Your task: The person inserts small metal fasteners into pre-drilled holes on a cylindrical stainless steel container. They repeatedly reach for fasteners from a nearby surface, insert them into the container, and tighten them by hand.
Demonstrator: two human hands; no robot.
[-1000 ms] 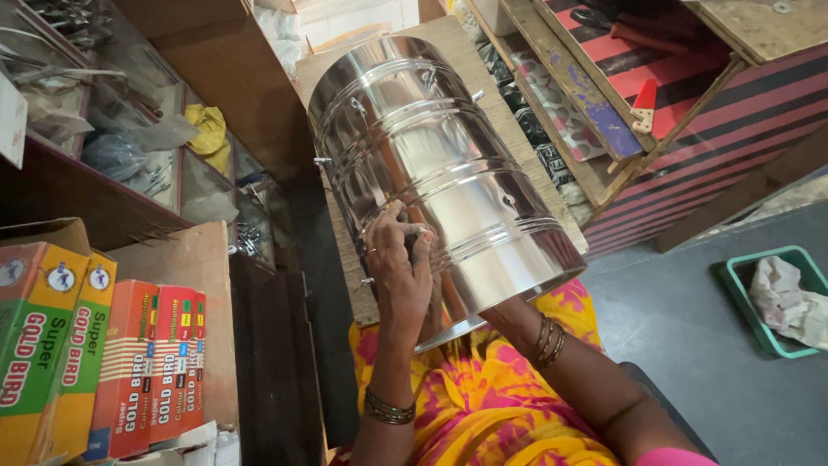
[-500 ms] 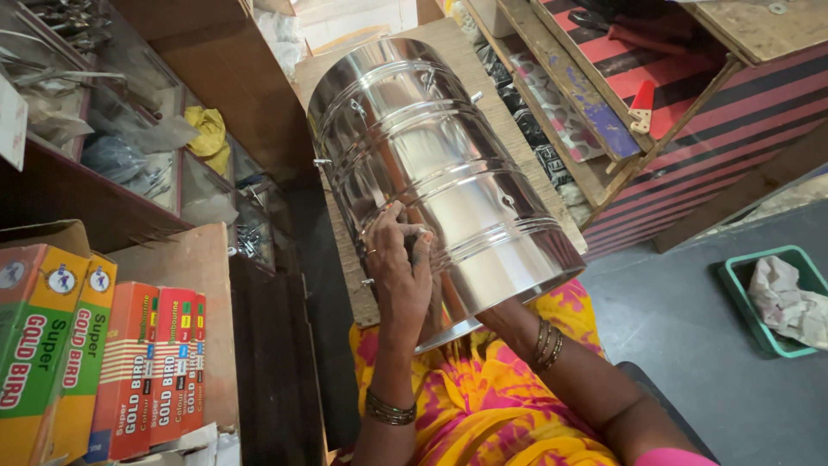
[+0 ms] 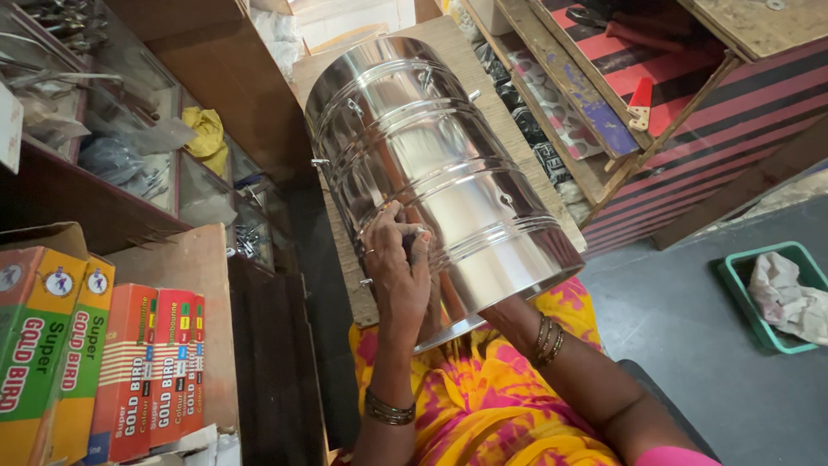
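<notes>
A large steel drum [image 3: 435,173] lies tilted on its side on a wooden board [image 3: 483,78], its near end over the person's lap and its far end toward the board's far edge. The left hand [image 3: 398,267] rests on the drum's near left side. The right forearm runs in under the drum's near rim, and the hand itself is hidden inside. Left of the board stands a shelf unit [image 3: 129,173] with small compartments, and cartons [image 3: 95,362] stand in a row at its near end. Right of the board is a wooden rack [image 3: 595,112]. Further right, a tray [image 3: 742,293] sits on the floor with a crumpled cloth [image 3: 789,293] in it.
</notes>
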